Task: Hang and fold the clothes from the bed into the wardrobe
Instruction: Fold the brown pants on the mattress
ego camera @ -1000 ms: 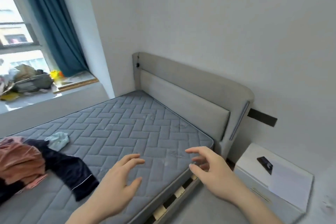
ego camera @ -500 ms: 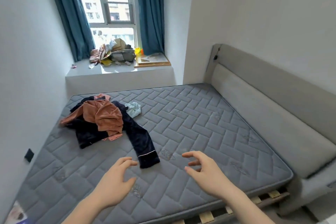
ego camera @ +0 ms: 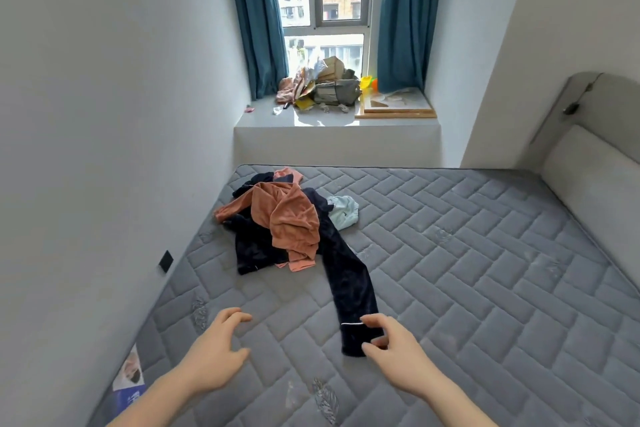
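Clothes pile (ego camera: 277, 218): heaped on the left part of the mattress (ego camera: 467, 270), toward the window end; not yet sorted, so nothing is folded or hung.
Dark navy garment (ego camera: 349, 284): lowest in the pile, one long leg or sleeve stretched out toward the camera; probably the easiest piece to take first, because its cuff lies nearest.
Rust-orange garment (ego camera: 291, 218): draped over the navy one; likely to slide off if the navy piece gets pulled fast.
Pale green piece (ego camera: 343, 211): small, crumpled, just beside the pile on its right.
Right hand (ego camera: 394, 347): at the white-trimmed cuff, fingers curled and thumb below, narrow gap; touching the cloth or just about to pinch, cannot tell which.
Left hand (ego camera: 218, 350): above bare mattress, well apart from the cloth, fingers loosely bent and holding nothing; seems ready to help with the lift.
Wardrobe: not in view.
Window ledge (ego camera: 270, 118): behind the bed, with a heap of unrelated things.
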